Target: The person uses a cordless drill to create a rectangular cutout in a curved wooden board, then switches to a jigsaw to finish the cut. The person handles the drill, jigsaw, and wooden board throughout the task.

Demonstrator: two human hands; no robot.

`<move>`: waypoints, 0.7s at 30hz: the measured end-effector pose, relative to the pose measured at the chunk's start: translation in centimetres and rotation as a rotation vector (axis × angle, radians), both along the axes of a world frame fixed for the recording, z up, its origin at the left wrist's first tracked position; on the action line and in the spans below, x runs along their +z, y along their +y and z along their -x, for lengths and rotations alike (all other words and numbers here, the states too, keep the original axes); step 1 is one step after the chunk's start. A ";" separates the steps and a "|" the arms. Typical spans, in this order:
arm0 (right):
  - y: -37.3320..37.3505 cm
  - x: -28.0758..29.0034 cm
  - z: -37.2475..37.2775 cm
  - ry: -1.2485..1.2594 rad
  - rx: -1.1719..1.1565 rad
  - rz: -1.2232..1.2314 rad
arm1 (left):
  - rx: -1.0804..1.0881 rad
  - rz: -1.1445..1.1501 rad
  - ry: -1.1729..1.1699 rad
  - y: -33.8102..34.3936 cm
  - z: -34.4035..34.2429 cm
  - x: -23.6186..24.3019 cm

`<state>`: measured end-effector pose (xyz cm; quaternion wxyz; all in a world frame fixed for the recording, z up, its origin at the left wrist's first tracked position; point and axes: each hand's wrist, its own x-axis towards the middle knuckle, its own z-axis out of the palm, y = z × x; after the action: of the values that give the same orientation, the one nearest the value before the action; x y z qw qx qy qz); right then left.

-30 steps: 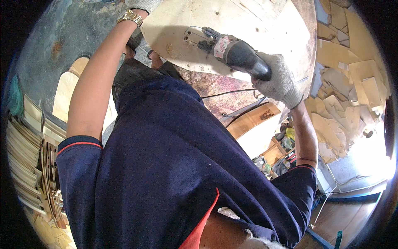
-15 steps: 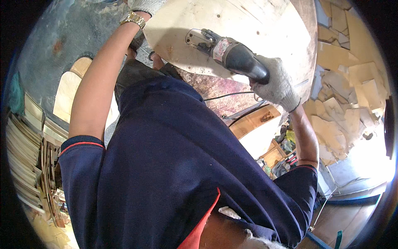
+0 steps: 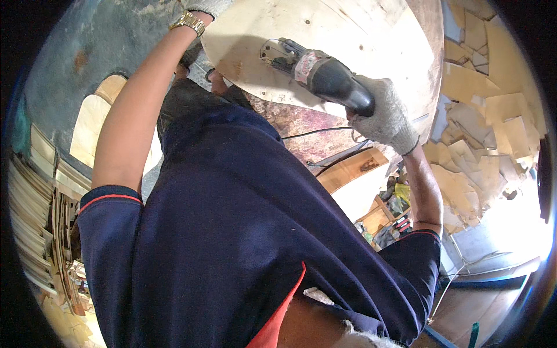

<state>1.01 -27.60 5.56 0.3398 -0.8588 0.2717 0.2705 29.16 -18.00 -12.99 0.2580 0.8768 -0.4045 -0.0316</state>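
Note:
My right hand, in a white knitted glove, is wrapped round the rear handle of a black power jigsaw. The jigsaw's metal foot lies over a pale plywood board with a curved near edge. Its blade cannot be made out. At the top edge of the picture, my left hand, also gloved, is at the board's left side. The fingers of that hand are cut off by the frame. A gold-coloured watch is on my left wrist.
A black cord runs below the board near my right hand. Wood offcuts are heaped at the right. Thin boards stand stacked at far left, and rounded plywood pieces lie beyond my left forearm. A wooden piece sits below the cord.
The whole view has shifted slightly. My right hand keeps its grip on the jigsaw, which shows hardly any movement over the board.

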 end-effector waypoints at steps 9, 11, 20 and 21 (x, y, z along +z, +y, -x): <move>-0.4 -0.3 -0.4 -0.016 0.077 0.013 | 0.023 -0.088 0.108 0.0 0.0 0.1; -0.4 -0.5 -0.5 -0.020 0.047 -0.010 | 0.032 -0.078 0.104 0.1 -0.1 -0.2; -0.5 -0.1 -1.1 -0.008 0.053 -0.033 | 0.016 -0.010 0.024 0.2 0.0 -1.4; -0.5 -0.2 -1.1 -0.001 0.056 -0.040 | 0.011 -0.018 0.042 0.3 0.0 -1.4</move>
<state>2.14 -28.08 5.40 0.3495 -0.8592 0.2417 0.2848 29.17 -17.72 -14.42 0.2587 0.8806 -0.3936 -0.0523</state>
